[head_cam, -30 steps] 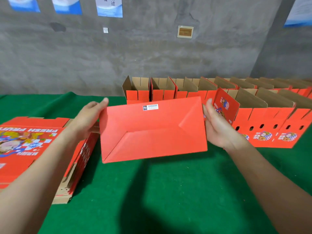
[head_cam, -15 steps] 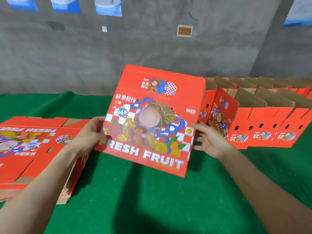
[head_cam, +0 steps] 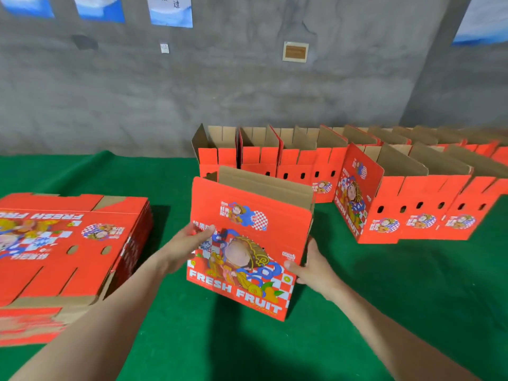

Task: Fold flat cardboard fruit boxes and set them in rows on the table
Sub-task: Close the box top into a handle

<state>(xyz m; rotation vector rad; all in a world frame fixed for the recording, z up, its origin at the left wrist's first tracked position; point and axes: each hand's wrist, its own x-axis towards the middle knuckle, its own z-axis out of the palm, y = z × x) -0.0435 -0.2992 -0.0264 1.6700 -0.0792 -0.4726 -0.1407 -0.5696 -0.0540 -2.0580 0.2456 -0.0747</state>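
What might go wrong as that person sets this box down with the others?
1. The folded box is tilted and held only at its sides by the left hand and right hand, so it may slip or land crooked on the table.
2. The front row's end box stands close by on the right; bumping it might push that row askew.

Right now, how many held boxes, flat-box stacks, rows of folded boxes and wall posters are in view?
Held box: 1
Flat-box stack: 1
Rows of folded boxes: 2
Wall posters: 4
Total: 8
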